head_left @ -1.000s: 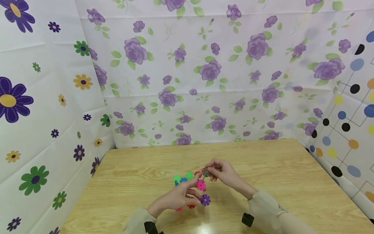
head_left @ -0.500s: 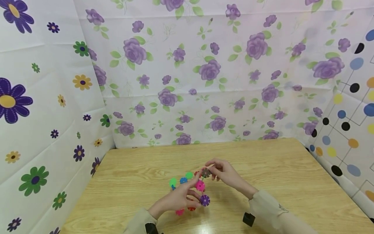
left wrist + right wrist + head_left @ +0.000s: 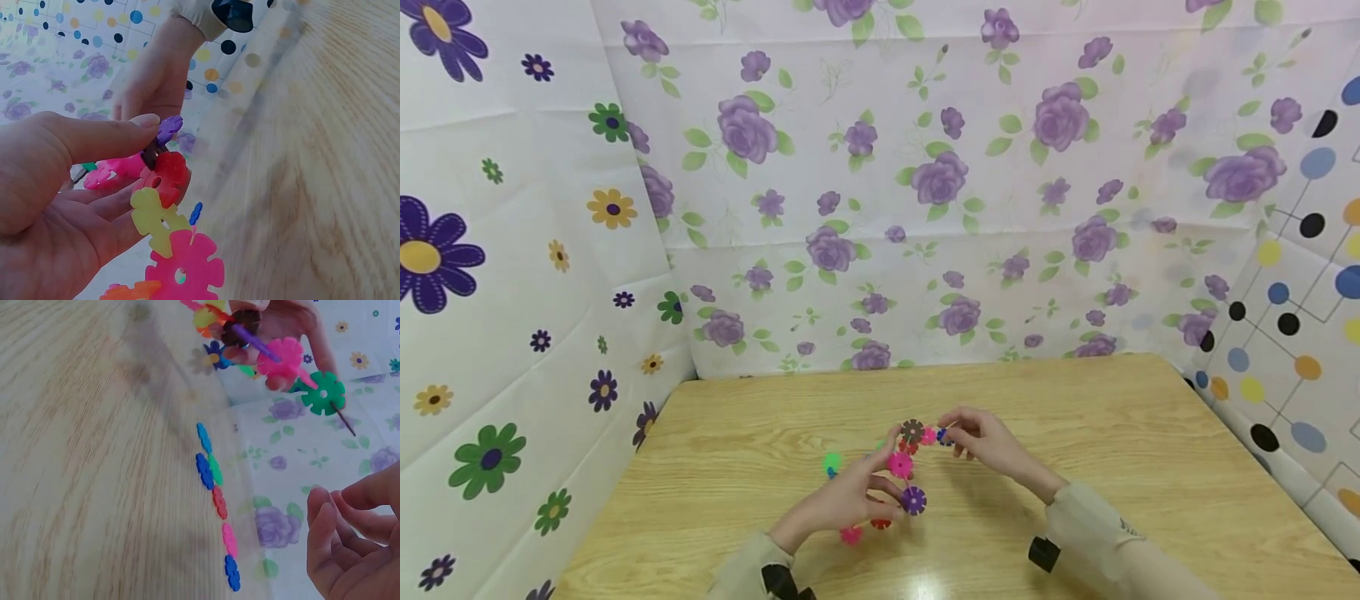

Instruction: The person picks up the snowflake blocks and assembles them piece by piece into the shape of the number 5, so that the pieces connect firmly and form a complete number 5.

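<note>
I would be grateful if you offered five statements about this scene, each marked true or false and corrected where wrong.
1. The left hand holds a chain of flower-shaped discs. True.
2. The right hand grips a green disc. False: in the right wrist view, the green disc stands apart from it.
3. In the left wrist view, the yellow disc joins two purple discs. False: it joins a red disc and a pink disc.
4. The table has a wood-grain surface. True.
5. Both forearms are bare. False: pale sleeves cover them.
</note>
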The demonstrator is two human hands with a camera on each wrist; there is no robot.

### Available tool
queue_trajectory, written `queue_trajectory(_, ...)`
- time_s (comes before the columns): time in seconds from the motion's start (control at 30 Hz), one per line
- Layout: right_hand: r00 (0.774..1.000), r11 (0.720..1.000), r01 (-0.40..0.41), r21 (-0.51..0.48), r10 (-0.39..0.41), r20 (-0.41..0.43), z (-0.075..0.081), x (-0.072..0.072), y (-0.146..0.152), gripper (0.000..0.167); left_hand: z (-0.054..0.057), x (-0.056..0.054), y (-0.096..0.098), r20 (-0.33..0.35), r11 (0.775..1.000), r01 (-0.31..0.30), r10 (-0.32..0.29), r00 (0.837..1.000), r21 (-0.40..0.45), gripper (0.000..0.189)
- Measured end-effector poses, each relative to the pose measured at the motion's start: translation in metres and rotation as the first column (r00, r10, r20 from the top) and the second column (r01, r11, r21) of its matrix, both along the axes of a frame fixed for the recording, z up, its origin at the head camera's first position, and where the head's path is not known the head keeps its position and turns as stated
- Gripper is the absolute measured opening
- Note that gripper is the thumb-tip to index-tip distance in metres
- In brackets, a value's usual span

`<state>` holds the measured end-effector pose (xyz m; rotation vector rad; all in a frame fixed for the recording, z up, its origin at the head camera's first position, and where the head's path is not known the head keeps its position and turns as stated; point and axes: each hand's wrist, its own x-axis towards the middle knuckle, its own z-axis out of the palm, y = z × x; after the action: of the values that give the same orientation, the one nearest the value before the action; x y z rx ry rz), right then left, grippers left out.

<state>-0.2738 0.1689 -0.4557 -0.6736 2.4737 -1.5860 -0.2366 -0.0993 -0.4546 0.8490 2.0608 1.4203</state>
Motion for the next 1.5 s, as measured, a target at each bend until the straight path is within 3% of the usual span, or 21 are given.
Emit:
queue_trajectory(0.17,1.0,0.998,0.023,0.057,-0.022,-0.011,-0.003,-0.003,0.002,0.019,0.003,-0.003,-0.007,-0.031,1.0,-0.015,0.015,0.999,-0.006,0.102)
queue_trajectory(0.27,1.0,0.995,0.012,0.095,-0.01,-0.017,-0.018,-0.012,0.006,0.018,0.004,-0.005,-0.012,-0.053,1.0,-0.004,0.003,0.999,-0.008,0.101)
queue_trajectory(0.47,0.995,0.977,-0.068,0.202,0.082,-0.059,-0.027,-0.014,0.004,0.018,0.003,-0.009,-0.023,-0.074,0.999,-0.008,0.005,0.997,-0.031,0.098)
queue_trajectory(0.63,0.976,0.936,-0.117,0.332,0.17,-0.135,-0.032,-0.012,0.0,0.018,0.003,-0.01,-0.032,-0.031,0.999,-0.045,0.044,0.999,-0.018,0.099)
queue_trajectory(0.77,0.967,0.909,-0.138,0.394,0.209,-0.144,-0.033,-0.011,-0.005,0.019,0.004,-0.011,-0.037,-0.012,0.998,-0.06,0.06,0.998,0.002,0.098)
queue_trajectory(1.2,0.917,0.808,-0.183,0.56,0.346,-0.2,-0.031,-0.004,-0.038,0.027,0.003,-0.013,-0.043,-0.005,0.998,-0.042,0.043,0.999,0.035,0.098)
queue_trajectory(1.37,0.913,0.745,-0.146,0.651,0.354,-0.2,-0.033,-0.005,-0.053,0.04,0.003,-0.013,-0.042,0.001,0.999,-0.035,0.035,0.999,0.039,0.097)
queue_trajectory(1.5,0.877,0.688,-0.13,0.714,0.415,-0.241,-0.038,-0.006,-0.064,0.043,0.003,-0.012,-0.042,0.018,0.998,-0.036,0.035,0.999,0.046,0.098)
